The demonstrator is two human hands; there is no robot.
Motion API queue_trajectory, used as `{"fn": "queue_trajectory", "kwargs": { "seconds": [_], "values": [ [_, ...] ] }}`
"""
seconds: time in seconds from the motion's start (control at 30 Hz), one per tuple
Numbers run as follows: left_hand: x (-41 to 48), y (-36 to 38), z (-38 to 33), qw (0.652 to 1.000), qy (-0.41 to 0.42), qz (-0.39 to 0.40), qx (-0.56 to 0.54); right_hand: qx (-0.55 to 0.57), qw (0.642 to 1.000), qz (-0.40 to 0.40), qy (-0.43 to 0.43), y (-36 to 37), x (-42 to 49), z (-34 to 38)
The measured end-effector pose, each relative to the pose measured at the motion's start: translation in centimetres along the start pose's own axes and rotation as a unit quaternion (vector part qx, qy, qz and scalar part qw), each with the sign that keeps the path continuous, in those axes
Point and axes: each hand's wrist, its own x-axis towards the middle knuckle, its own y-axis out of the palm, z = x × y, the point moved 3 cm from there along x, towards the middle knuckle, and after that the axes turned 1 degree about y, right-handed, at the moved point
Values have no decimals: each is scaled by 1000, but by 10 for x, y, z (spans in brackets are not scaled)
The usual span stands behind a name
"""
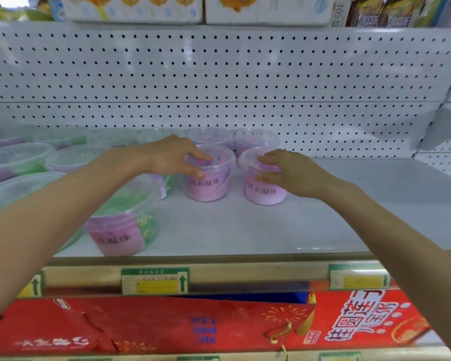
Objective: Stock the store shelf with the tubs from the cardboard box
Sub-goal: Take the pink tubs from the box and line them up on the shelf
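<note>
Two clear tubs with pink labels stand side by side on the white shelf (245, 225). My left hand (172, 157) grips the left tub (208, 188) at its rim, fingers over the lid and thumb on the front. My right hand (294, 173) holds the right tub (261, 194) the same way from the right side. Two more tubs (255, 139) stand behind them against the pegboard. Several other tubs fill the shelf's left part, the nearest one (123, 225) at the front edge. The cardboard box is not in view.
A white pegboard back wall (219, 74) rises behind the shelf. Bare shelf surface lies to the right of the tubs. Price tags (154, 281) sit on the shelf's front rail. Red gift boxes (193, 327) lie on the level below. Packaged goods stand on the shelf above.
</note>
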Motion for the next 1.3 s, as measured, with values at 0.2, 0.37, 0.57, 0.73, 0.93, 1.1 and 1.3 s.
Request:
{"fn": "queue_trajectory", "kwargs": {
  "seconds": [0.2, 0.37, 0.57, 0.73, 0.93, 1.1, 1.3],
  "values": [
    [-4, 1, 4, 1000, 2, -8, -28, 19, 999, 28, 0, -2, 4, 3],
    [-3, 2, 3, 1000, 2, -7, -25, 48, 998, 27, -14, 3, 7, -4],
    [-5, 4, 4, 999, 14, -13, -45, 92, 994, 47, -36, 3, 10, -13],
    [-4, 6, 7, 998, 15, -8, -53, 102, 993, 50, -25, 7, 16, -18],
    [-9, 11, 10, 996, 22, -19, -88, 143, 988, 56, -25, 7, 17, -29],
    [-10, 5, -2, 1000, 10, -4, -19, 147, 988, 50, -3, 5, 18, -26],
    [-17, -8, -36, 997, 8, -80, -20, -37, 994, -87, -57, -12, -23, -30]
  ]
}}
